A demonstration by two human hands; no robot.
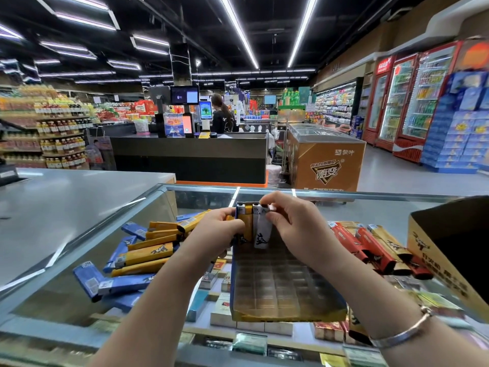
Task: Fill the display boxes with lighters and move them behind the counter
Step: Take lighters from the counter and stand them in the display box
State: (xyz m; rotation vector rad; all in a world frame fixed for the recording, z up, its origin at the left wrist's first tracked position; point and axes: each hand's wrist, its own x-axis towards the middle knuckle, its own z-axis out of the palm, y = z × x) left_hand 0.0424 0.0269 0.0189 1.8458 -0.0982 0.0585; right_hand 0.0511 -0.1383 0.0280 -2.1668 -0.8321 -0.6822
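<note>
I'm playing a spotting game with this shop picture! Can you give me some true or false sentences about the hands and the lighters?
1. The right hand pinches a white lighter in the display tray. True.
2. The tray is completely full. False: most of its slots are empty.
3. Blue lighters and yellow ones lie left of the tray. True.
4. The red lighters lie left of the tray. False: they lie to its right.
5. The left hand is up in the air. False: it holds the yellow lighter in the tray.

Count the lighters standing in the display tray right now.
3: a blue one, a yellow one and a white one, side by side in the tray's far-left corner. Hands may hide more.
</note>
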